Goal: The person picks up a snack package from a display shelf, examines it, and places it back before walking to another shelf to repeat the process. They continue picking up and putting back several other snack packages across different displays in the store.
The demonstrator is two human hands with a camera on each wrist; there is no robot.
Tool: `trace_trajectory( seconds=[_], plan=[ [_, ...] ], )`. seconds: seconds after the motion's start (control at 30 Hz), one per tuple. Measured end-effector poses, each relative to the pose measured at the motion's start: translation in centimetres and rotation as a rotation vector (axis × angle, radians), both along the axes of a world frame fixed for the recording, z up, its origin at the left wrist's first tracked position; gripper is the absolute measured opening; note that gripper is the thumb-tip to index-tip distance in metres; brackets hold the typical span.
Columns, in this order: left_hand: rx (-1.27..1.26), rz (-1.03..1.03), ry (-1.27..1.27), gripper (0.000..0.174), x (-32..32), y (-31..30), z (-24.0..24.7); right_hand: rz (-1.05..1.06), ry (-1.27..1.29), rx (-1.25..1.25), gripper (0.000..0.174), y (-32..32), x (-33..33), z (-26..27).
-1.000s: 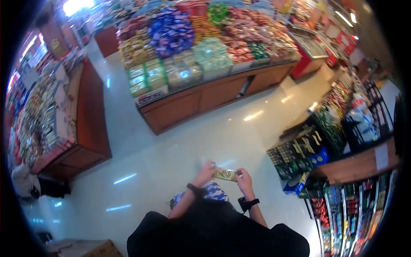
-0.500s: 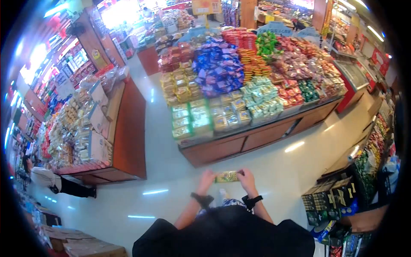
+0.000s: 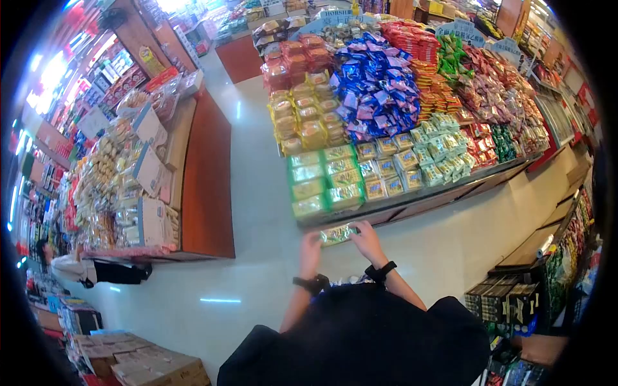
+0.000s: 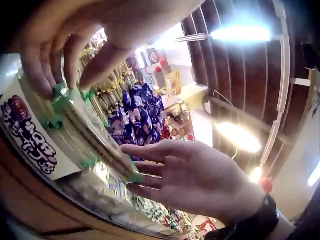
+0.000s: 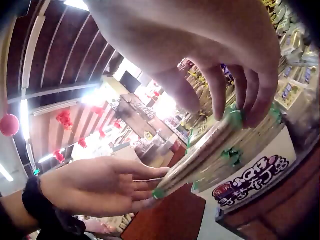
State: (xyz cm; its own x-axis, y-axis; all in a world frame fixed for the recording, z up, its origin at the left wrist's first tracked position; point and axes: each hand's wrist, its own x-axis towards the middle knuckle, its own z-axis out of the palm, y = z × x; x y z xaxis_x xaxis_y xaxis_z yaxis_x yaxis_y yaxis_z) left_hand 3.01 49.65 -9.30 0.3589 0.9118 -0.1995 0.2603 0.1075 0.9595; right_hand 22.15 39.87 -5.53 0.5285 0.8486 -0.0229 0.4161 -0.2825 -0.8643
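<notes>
A flat, clear-and-green wrapped snack packet (image 3: 337,235) is held lengthwise between both hands, in front of the candy display. My left hand (image 3: 310,251) grips its left end, and my right hand (image 3: 366,241) pinches the right end. In the left wrist view the packet (image 4: 97,137) shows its narrow side and green crimped ends, the left fingers (image 4: 37,70) on the nearer end. Seen from the right wrist, the packet (image 5: 200,152) overlaps similar green-edged packets. Just beyond it in the head view lies a stack of such green-edged packets (image 3: 325,180).
The display counter (image 3: 444,199) bears heaps of blue packets (image 3: 376,87), yellow-wrapped packs (image 3: 306,116) and mint-green packets (image 3: 441,148). A white printed sign (image 4: 35,132) fronts it. Another counter (image 3: 206,174) stands left, with a person (image 3: 96,270) beside it. Cartons (image 3: 154,367) are at lower left.
The view has swung up and the display is nearer. Both hands, still holding the packet, have moved from over the floor to the counter's front edge.
</notes>
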Motion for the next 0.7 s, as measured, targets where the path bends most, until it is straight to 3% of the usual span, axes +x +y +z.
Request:
trace_trajectory(
  seconds=[0.1,0.17,0.27,0.37,0.57,0.7],
  plan=[
    [0.046,-0.044,-0.044,0.031,0.0,6.8,3.2,-0.054,-0.04,0.001,0.037,6.5,-0.6,-0.3],
    [-0.073,-0.035,-0.081,0.031,0.7,11.9,2.1,-0.085,-0.079,0.017,0.039,11.6,-0.5,0.2],
    [-0.133,-0.115,-0.066,0.032,1.9,18.1,6.5,-0.09,-0.121,0.042,0.042,17.2,-0.9,1.2],
    [0.199,-0.185,-0.077,0.033,2.1,23.6,4.1,-0.165,-0.051,-0.112,0.043,22.3,-1.1,1.9],
    [0.049,-0.257,-0.123,0.039,4.8,30.2,1.9,-0.282,-0.133,0.041,0.05,29.4,0.9,-1.2],
    [-0.061,-0.266,-0.22,0.041,6.9,32.7,-0.9,-0.257,-0.054,-0.056,0.05,31.8,2.1,-0.4]
  ],
)
